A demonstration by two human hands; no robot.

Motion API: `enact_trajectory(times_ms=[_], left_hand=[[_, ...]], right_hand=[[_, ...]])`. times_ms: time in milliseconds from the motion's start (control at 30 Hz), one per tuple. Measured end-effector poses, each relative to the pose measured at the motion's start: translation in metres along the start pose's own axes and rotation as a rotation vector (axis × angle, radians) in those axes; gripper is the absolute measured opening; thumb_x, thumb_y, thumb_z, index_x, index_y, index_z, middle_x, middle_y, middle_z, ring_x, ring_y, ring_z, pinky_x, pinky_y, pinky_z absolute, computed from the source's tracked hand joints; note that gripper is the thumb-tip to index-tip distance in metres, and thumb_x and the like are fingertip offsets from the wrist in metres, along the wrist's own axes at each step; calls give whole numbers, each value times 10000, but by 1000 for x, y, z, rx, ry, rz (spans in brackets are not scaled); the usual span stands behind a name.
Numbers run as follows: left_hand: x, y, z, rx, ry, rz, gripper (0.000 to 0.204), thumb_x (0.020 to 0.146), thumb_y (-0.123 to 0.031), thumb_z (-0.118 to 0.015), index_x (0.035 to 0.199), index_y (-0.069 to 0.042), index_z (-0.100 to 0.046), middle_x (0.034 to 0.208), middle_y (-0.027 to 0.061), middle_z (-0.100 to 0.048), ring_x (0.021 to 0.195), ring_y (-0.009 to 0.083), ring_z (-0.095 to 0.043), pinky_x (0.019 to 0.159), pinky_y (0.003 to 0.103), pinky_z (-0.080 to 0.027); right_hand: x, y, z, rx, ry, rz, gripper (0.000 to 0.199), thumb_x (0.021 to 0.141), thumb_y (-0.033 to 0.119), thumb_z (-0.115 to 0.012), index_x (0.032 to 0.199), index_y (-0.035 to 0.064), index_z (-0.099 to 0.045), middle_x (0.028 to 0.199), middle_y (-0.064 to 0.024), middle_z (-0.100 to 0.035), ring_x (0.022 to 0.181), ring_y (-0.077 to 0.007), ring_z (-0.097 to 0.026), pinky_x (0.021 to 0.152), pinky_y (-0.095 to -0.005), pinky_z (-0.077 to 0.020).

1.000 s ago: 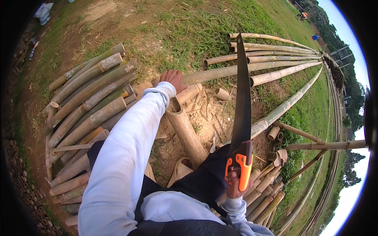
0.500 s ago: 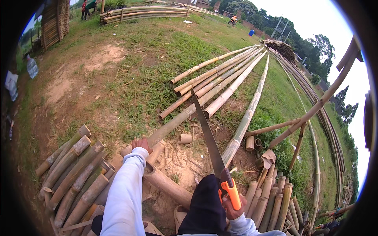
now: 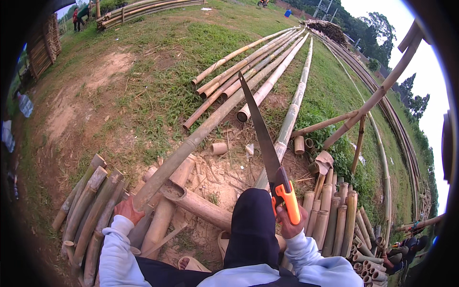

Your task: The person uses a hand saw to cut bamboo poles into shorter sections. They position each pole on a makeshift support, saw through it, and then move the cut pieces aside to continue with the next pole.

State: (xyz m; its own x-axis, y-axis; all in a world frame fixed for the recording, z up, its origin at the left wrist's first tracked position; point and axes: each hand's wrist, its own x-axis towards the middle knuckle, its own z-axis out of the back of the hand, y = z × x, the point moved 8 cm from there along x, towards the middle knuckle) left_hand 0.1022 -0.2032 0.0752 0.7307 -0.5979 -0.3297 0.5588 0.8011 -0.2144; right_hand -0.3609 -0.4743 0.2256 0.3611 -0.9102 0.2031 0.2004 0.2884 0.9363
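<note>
My left hand (image 3: 129, 211) is closed round the near end of a long bamboo pole (image 3: 195, 139). The pole slants away to the far right, passing over a split bamboo piece (image 3: 205, 209) and a thick bamboo support (image 3: 165, 215) near my feet. In my right hand (image 3: 290, 222) is a handsaw (image 3: 266, 136), gripped by its orange handle beside my right knee. The blade points up and away, apart from the held pole. Sawdust and chips cover the soil between the split piece and a short bamboo offcut (image 3: 219, 148).
Cut bamboo lengths (image 3: 86, 201) lean at my left; another stack (image 3: 330, 215) stands at my right. Several long poles (image 3: 275, 95) stretch ahead over grass. A slanted bamboo frame (image 3: 368, 107) rises on the right. Another person (image 3: 406, 251) is at the lower right edge.
My left hand has drawn the pole's end back toward me and to the left. My right hand still holds the saw upright. The view has shifted a little, showing more of my lap.
</note>
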Motion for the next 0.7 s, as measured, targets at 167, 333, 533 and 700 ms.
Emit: enact_trajectory(times_ms=[167, 333, 533, 700], left_hand=[[-128, 191, -40, 160, -114, 109, 756, 625, -339, -857, 1292, -111, -583, 1119, 203, -697, 1085, 395, -645, 1040, 498, -455], [-224, 326, -30, 285, -206, 202, 805, 615, -238, -882, 1340, -89, -567, 1245, 156, -680, 1188, 329, -618, 1111, 469, -375], [-243, 277, -18, 387, -381, 349, 883, 613, -214, -887, 1408, -150, -507, 1445, 114, -539, 1378, 314, -452, 1167, 497, -278], [-218, 124, -58, 67, -654, -180, 480, 818, -242, -739, 1266, -137, -603, 1267, 95, -597, 1166, 311, -562, 1030, 450, -437]], right_hand=[[11, -11, -9, 101, -26, 62, 113, 925, 94, -677, 904, -15, -650, 638, -29, -607, 537, -110, -576, 534, -256, -467], [16, -10, -36, 108, 37, 123, 146, 897, 96, -639, 930, -47, -645, 664, -66, -617, 557, -130, -568, 554, -283, -479], [6, 34, -62, 94, 137, 289, 159, 924, 121, -620, 981, -24, -588, 620, -52, -561, 544, -123, -510, 549, -255, -433], [5, 20, -78, 102, 255, 312, 206, 924, 149, -620, 775, 7, -606, 604, -51, -564, 539, -119, -491, 550, -253, -407]])
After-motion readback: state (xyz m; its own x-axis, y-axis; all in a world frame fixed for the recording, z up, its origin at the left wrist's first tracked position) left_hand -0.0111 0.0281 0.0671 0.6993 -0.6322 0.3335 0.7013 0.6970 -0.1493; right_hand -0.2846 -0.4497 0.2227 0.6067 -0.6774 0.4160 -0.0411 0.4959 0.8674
